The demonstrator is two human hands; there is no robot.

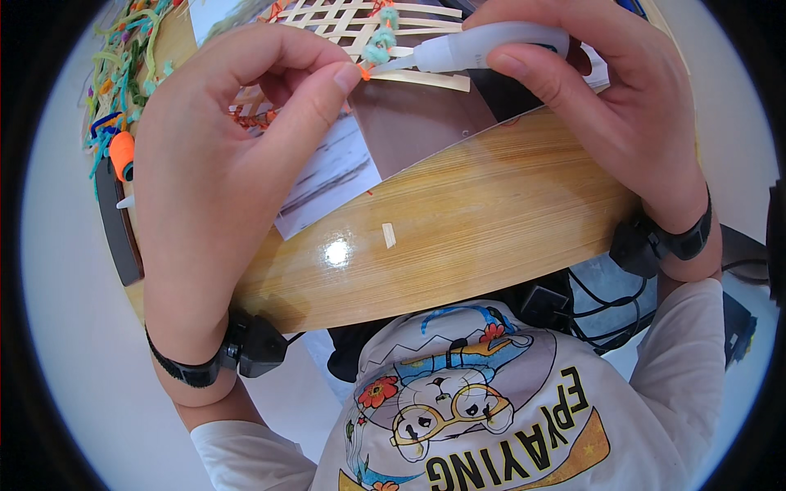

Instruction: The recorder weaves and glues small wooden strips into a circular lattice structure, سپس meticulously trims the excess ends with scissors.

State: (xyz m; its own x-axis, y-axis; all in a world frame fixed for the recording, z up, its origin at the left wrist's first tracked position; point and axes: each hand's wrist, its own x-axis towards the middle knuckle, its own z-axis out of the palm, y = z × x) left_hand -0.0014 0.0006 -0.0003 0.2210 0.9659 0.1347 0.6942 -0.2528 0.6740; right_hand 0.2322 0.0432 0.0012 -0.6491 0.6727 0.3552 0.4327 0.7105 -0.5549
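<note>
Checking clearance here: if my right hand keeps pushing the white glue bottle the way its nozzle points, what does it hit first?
The right hand aims the white plastic glue bottle leftward; its nozzle would probably first meet the teal yarn wrapped on the woven bamboo strip lattice, beside the left hand's fingertips.

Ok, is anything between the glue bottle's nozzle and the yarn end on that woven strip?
Nothing visible. The glue bottle in the right hand has its tip right at the yarn end, which the left hand pinches against the woven strip.

One glue bottle [491, 45], one woven strip lattice [327, 18], one yarn pile [123, 74], two wrist straps [246, 348].
</note>
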